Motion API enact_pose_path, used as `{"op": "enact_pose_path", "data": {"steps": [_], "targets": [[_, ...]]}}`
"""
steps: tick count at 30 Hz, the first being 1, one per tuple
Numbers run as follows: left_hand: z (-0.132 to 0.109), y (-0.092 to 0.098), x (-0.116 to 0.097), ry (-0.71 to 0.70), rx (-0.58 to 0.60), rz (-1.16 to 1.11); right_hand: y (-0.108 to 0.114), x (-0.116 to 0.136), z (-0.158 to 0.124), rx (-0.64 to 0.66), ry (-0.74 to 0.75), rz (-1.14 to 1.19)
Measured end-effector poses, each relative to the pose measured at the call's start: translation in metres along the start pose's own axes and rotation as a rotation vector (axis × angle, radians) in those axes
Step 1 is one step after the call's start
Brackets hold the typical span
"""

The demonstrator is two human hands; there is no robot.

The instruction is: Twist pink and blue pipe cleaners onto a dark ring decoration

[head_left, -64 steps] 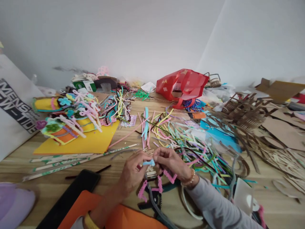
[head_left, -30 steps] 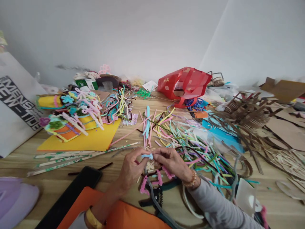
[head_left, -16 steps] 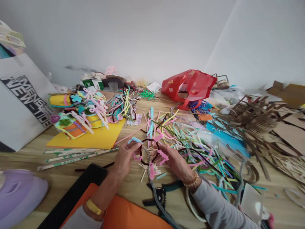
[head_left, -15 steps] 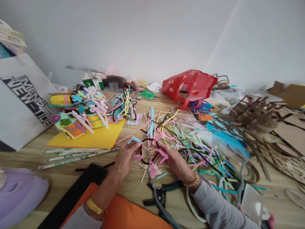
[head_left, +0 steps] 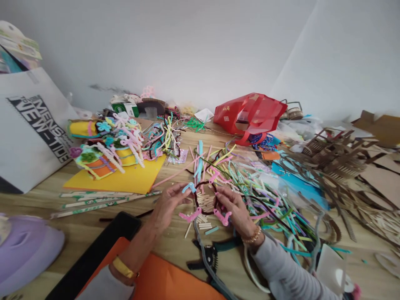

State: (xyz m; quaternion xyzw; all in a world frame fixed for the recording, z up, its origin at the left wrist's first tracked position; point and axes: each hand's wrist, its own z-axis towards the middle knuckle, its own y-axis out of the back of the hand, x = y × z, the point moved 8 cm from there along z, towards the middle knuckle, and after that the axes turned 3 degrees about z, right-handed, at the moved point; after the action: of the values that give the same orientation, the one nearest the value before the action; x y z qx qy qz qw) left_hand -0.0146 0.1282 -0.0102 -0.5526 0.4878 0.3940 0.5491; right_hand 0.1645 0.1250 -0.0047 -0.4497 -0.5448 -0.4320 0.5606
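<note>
My left hand point(head_left: 168, 204) pinches a short light-blue pipe cleaner piece point(head_left: 188, 187) together with a dark brown pipe cleaner loop point(head_left: 200, 196). My right hand point(head_left: 234, 208) is closed on the other side of that loop and on a pink pipe cleaner piece point(head_left: 222, 216). Another pink piece point(head_left: 190, 216) hangs from the loop's left side. Both hands hover just above the wooden table point(head_left: 78, 233), over a scatter of short wooden sticks point(head_left: 204, 204).
A heap of coloured pipe cleaners point(head_left: 250, 183) lies right of my hands. Pliers point(head_left: 212, 254) lie near me. A yellow sheet point(head_left: 125, 179) with a pipe-cleaner craft point(head_left: 106, 146) is at left, a red bag point(head_left: 253, 112) behind, cardboard pieces point(head_left: 337, 158) right, a black tablet point(head_left: 103, 246) near.
The hands moved away from me and apart. The light-blue piece went with the left hand; a dark brown loop with pink pieces now spans between both hands. The camera panned left.
</note>
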Motion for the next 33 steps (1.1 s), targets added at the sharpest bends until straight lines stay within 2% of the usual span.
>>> {"op": "enact_pose_path", "data": {"steps": [7,12,17,22,26,33], "targets": [[0.0,-0.005,-0.002,-0.031,0.053,0.128,-0.002,-0.009,0.001,0.02,-0.048,0.018],[0.002,-0.007,0.001,-0.048,0.087,0.204,0.001,-0.003,0.001,-0.006,0.007,-0.014],[0.001,-0.011,0.001,-0.052,0.162,0.197,0.004,0.004,-0.001,-0.049,0.05,-0.049],[-0.003,-0.015,-0.004,-0.063,0.179,0.245,0.005,-0.004,0.0,-0.049,0.027,-0.056],[-0.005,-0.018,-0.001,-0.028,0.203,0.185,0.007,-0.006,0.001,-0.076,0.029,-0.121],[-0.004,-0.023,0.005,-0.012,0.205,0.287,-0.008,-0.003,-0.005,0.038,0.1,-0.207]]}}
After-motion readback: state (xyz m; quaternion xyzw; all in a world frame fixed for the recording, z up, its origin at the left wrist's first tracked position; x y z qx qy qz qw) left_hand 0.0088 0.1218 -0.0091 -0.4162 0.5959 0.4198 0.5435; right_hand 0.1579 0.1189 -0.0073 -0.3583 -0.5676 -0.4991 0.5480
